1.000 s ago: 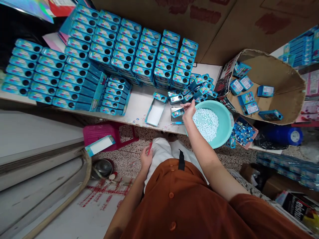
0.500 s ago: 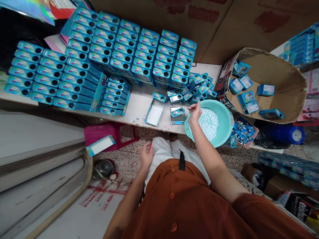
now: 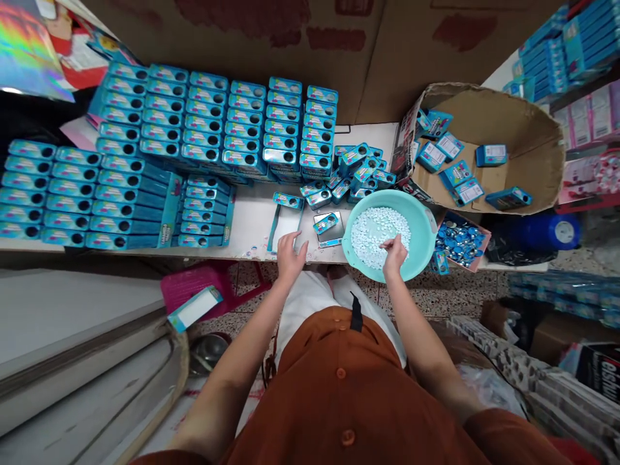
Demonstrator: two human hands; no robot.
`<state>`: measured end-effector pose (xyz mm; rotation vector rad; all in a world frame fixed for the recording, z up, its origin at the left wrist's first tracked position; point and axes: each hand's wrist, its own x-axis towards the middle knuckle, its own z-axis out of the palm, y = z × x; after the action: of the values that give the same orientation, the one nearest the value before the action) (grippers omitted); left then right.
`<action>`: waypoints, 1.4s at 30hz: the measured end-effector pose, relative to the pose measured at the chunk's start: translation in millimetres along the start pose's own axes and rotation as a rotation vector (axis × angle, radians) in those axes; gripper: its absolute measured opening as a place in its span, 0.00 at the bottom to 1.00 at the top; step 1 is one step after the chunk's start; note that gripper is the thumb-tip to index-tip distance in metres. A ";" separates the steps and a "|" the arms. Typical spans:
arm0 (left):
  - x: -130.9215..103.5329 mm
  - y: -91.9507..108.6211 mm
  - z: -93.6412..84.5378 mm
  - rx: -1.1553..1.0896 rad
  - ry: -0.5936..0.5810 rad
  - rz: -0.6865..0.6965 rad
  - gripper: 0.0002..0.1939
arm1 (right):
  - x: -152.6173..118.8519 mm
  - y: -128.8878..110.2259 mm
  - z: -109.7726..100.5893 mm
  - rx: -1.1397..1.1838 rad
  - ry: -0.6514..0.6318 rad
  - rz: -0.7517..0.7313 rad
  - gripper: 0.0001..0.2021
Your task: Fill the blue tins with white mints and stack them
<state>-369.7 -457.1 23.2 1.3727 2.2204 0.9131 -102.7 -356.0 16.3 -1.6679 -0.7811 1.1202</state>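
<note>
My right hand (image 3: 396, 257) is over the turquoise plastic basin (image 3: 422, 240), its fingers pinched together above small white pellets (image 3: 372, 227). Whether anything is between those fingertips is hidden. My left hand (image 3: 291, 259) hovers by the bench's front edge, thumb apart from its fingers and nothing in it. Just beyond it lies a shallow blue-edged tray (image 3: 287, 223) with a white inside and one blue tin (image 3: 287, 200) at its far end. Between tray and basin, a small blue tin (image 3: 325, 223) rests on a pocket scale (image 3: 331, 243).
Stacked blue tins (image 3: 203, 152) line the bench's back and left. A loose pile of tins (image 3: 363, 169) lies behind the basin. To the right are a cardboard box (image 3: 527, 145) with several blue packs and a box of round blue-and-silver pieces (image 3: 460, 242). A pink stool (image 3: 188, 287) stands below.
My left hand has risen from my lap to the bench beside the tray. My right hand has moved from the basin's left rim to over the pellets. The view has shifted.
</note>
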 end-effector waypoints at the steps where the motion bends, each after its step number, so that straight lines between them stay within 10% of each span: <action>1: 5.5 6.3 2.9 0.015 -0.008 0.045 0.16 | -0.8 2.8 -6.7 -0.003 0.016 0.005 0.24; 15: 55.4 36.7 29.5 0.326 -0.269 0.208 0.08 | -10.5 9.0 -41.1 -0.043 0.127 0.042 0.25; 29: 103.1 29.9 14.7 0.264 -0.123 0.035 0.08 | -9.1 12.5 -38.3 -0.090 0.089 0.069 0.25; 42: 83.1 25.6 15.0 0.151 -0.137 0.041 0.14 | -8.4 16.5 -33.8 -0.163 -0.001 0.096 0.26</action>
<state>-381.7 -370.1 31.9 1.5047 2.2019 0.6539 -74.6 -381.0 8.1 -1.8577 -0.8187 1.1480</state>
